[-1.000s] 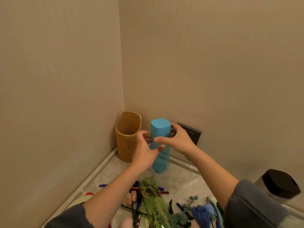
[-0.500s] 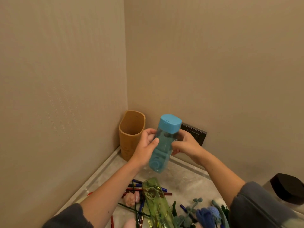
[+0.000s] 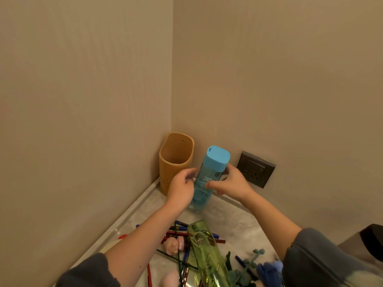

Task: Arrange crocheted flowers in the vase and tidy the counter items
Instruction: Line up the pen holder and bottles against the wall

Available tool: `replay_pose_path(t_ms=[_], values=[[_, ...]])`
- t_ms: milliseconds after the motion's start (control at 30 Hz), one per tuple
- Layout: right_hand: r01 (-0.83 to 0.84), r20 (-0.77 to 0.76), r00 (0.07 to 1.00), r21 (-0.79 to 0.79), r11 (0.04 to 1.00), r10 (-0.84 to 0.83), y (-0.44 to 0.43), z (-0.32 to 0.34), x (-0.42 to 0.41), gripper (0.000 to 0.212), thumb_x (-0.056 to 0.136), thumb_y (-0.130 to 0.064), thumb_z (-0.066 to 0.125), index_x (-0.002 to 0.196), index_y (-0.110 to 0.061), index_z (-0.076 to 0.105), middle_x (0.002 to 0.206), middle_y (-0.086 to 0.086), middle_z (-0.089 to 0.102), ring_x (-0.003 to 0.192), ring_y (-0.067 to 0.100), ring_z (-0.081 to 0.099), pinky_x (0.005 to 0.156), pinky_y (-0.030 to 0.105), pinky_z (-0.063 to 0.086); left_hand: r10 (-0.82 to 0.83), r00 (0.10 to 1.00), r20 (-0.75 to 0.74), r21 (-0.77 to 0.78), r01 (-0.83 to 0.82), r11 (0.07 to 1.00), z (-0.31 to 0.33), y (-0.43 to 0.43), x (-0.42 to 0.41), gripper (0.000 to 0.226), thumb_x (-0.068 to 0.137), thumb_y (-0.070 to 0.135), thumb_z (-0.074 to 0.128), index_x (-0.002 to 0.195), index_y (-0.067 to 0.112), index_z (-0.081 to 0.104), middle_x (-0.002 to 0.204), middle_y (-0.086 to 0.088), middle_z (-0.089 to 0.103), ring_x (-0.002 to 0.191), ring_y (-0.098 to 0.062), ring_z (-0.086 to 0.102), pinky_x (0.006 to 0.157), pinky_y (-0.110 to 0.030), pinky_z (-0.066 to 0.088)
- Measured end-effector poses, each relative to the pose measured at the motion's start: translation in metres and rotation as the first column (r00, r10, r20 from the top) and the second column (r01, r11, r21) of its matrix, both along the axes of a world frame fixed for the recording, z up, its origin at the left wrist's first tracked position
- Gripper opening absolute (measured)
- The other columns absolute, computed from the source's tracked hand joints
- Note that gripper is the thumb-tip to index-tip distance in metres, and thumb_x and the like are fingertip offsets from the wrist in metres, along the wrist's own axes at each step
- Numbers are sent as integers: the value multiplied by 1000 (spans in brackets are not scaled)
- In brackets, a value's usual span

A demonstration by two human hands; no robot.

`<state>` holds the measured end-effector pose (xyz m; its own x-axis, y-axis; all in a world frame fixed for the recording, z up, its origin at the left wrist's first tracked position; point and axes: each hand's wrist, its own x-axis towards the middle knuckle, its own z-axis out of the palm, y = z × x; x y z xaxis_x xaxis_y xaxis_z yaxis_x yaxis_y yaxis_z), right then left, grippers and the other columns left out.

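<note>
A blue water bottle [image 3: 209, 172] with a blue cap is tilted in the counter corner, its base near the stone surface. My left hand [image 3: 182, 188] grips its left side and my right hand [image 3: 230, 182] grips its right side. Below them a green glass vase [image 3: 207, 255] lies on its side. Pink crocheted flowers [image 3: 174, 245] lie to its left, and blue crocheted flowers [image 3: 269, 270] with green stems lie to its right.
A tan wooden holder [image 3: 176, 160] stands in the corner against the walls. A dark wall socket [image 3: 256, 168] sits behind my right hand. Several pens and pencils [image 3: 180, 226] lie scattered on the grey counter [image 3: 232, 220]. A black-lidded jar [image 3: 371, 243] shows at the right edge.
The bottle went from upright to tilted, its cap leaning right, and has come down nearer the counter. Both hands stayed on it and shifted slightly lower along its sides.
</note>
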<state>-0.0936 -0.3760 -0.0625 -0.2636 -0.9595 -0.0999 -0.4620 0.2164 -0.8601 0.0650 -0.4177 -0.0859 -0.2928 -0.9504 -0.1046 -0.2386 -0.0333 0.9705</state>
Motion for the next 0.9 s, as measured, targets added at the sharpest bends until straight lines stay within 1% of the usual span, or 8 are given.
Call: replay_pose_path(t_ms=[167,300,433,533,667,733,833,900], values=[[89,-119,989,13,996,-87,-14,-7,9,63,62,-24,87,115,-27,53,103,-7,60,96,18,64,82,47,58,-25,991,128,185,1,983,-22,-12,6,21,98,8,44,110,22,52,117,-2,61,109,-19,58,98,-41,49],[86,-213,974,38,996,-76,-22,-12,16,64,66,-24,87,121,-19,54,105,-8,57,99,12,57,84,34,52,-86,987,137,252,49,966,-34,-20,6,33,97,5,44,128,13,52,130,-8,57,121,-25,53,104,-44,45],[96,-244,966,37,995,-84,-29,-15,18,65,67,-25,86,123,-20,53,106,-7,57,102,15,59,85,37,54,-129,984,121,327,83,941,-44,-26,4,41,98,7,43,139,10,47,139,-9,53,128,-25,49,109,-45,40],[102,-241,966,38,994,-90,-33,-16,17,64,66,-28,87,120,-23,53,105,-8,59,97,19,65,83,45,57,-136,987,87,374,94,923,-50,-29,2,43,97,6,46,140,10,45,143,-11,50,131,-26,46,111,-45,37],[99,-224,971,38,994,-88,-35,-19,16,67,65,-29,88,121,-23,52,108,-6,60,98,21,65,83,47,58,-107,993,59,383,77,921,-44,-26,3,43,98,2,45,140,6,45,143,-12,48,133,-27,44,113,-44,35],[89,-220,972,53,995,-75,-35,-19,16,69,68,-25,87,126,-20,50,112,-4,58,106,20,61,88,42,56,-91,994,57,379,62,923,-46,-25,1,41,98,3,44,139,6,46,143,-11,49,132,-26,45,113,-43,36],[74,-238,970,80,994,-53,-33,-21,15,74,70,-24,86,132,-15,48,125,2,59,113,19,57,85,33,50,-76,996,46,375,53,925,-46,-23,0,40,99,4,44,138,6,47,141,-10,50,131,-26,46,112,-42,37],[77,-250,967,112,991,-47,-30,-21,15,79,70,-24,86,137,-15,44,131,4,56,118,20,54,88,32,48,-69,997,39,377,49,925,-46,-21,1,40,99,5,44,139,8,47,141,-10,50,129,-25,47,111,-42,38]])
